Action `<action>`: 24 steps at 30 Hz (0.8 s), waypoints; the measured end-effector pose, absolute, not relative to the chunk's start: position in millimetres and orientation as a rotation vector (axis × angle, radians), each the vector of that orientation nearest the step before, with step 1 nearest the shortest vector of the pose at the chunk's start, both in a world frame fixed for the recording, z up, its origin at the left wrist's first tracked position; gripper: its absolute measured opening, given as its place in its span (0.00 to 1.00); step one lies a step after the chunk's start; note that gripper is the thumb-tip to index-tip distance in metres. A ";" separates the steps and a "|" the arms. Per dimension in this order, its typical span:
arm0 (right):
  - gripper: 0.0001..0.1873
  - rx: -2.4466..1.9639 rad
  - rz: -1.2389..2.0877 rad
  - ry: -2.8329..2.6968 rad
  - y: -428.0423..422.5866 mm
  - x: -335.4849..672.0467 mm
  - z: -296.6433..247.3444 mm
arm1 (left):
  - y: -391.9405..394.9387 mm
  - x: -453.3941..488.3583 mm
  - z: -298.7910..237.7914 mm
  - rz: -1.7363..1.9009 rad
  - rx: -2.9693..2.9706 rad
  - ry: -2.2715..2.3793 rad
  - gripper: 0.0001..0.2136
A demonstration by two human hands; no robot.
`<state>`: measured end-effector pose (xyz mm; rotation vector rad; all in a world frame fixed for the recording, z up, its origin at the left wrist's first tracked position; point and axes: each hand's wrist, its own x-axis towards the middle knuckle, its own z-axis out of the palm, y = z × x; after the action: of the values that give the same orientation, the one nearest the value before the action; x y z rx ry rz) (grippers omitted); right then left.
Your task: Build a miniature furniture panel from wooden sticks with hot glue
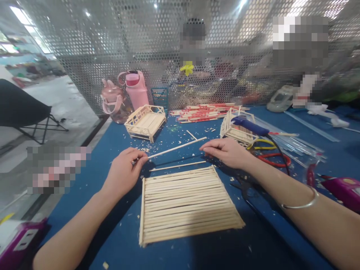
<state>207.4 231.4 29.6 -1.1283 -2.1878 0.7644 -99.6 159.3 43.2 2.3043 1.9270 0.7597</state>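
My left hand [128, 168] is closed in a pinch on one end of a thin wooden stick [177, 147], which slants up to the right above the blue table. Close to the stick's other end is my right hand [221, 152], its fingers drawn together; I cannot make out whether anything is between them. Below both hands lies a flat panel of wooden sticks [185, 204] set side by side, with a crosswise stick along its left edge. A loose wooden stick [177, 166] rests just beyond the panel's far edge.
Small stick-built furniture models [147, 122] stand behind, near pink bottles [137, 90] and red-marked sticks [208, 111]. At right are a blue glue gun [250, 125], clear glue sticks [292, 140] and pliers [246, 193]. A perforated metal screen [157, 41] borders the blue table [112, 232].
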 end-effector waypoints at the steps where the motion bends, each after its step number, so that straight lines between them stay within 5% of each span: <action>1: 0.15 -1.110 0.787 -2.136 228.7 206.0 33.3 | 156.2 -98.6 44.8 0.817 2.338 1.918 0.15; 13: 0.09 -0.916 1.329 -1.828 206.1 197.2 51.0 | 151.4 -100.8 42.9 0.910 2.413 1.963 0.16; 20: 0.17 -1.077 0.795 -2.055 231.9 203.3 22.0 | 154.4 -100.4 44.5 1.061 2.164 2.056 0.18; 24: 0.06 -1.132 0.625 -2.259 238.9 210.7 11.9 | 154.1 -105.1 42.7 0.919 2.066 2.077 0.20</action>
<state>210.7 238.9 11.9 -1.1323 -2.2593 0.6249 -105.1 154.1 42.7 2.0656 2.0769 0.9193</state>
